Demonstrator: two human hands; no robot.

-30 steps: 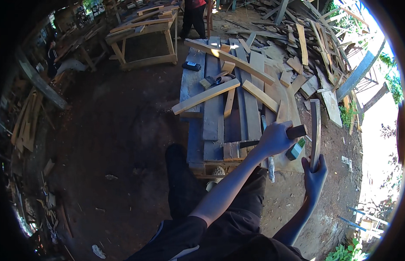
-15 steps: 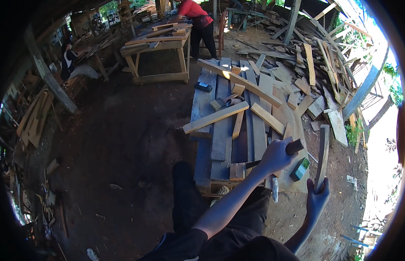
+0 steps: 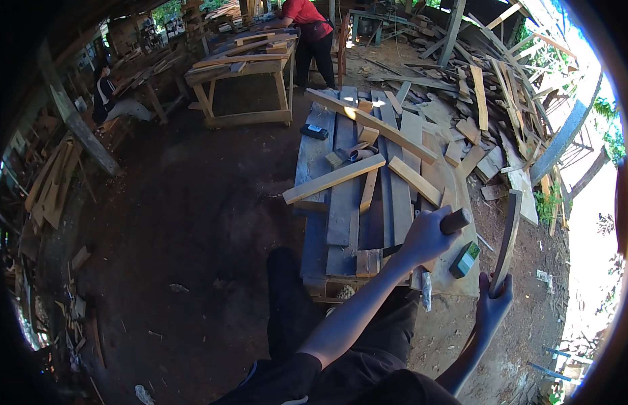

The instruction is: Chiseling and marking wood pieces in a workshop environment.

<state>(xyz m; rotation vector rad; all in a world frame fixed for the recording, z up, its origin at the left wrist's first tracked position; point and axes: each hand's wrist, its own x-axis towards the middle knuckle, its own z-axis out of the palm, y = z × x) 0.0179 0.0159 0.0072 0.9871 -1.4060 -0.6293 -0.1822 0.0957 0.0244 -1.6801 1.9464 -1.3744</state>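
Note:
My left hand (image 3: pixel 429 237) is closed around a thick, round brown wooden handle (image 3: pixel 456 221), whose blunt end sticks out past the thumb side. The rest of that tool is hidden, so its kind cannot be told. Farther right, my right hand (image 3: pixel 495 300) grips the lower end of a slim, slightly curved wooden piece (image 3: pixel 509 233), which rises from the fist and leans a little right. Both hands are above the near right part of a plank-topped workbench (image 3: pixel 340 223). A green and dark box (image 3: pixel 464 260) rests on the bench between them.
Across the bench lie a long beam (image 3: pixel 375 127), a pale batten (image 3: pixel 335 179), a brush (image 3: pixel 336 158) and a small black box (image 3: pixel 315 131). Scrap wood (image 3: pixel 489 101) is heaped behind right. A person in red (image 3: pixel 304 13) stands by another wood-laden table (image 3: pixel 250 121); another person sits far left.
The curved wooden piece has turned and its upper end has tipped to the right. My left hand has shifted only slightly, with the handle still in it.

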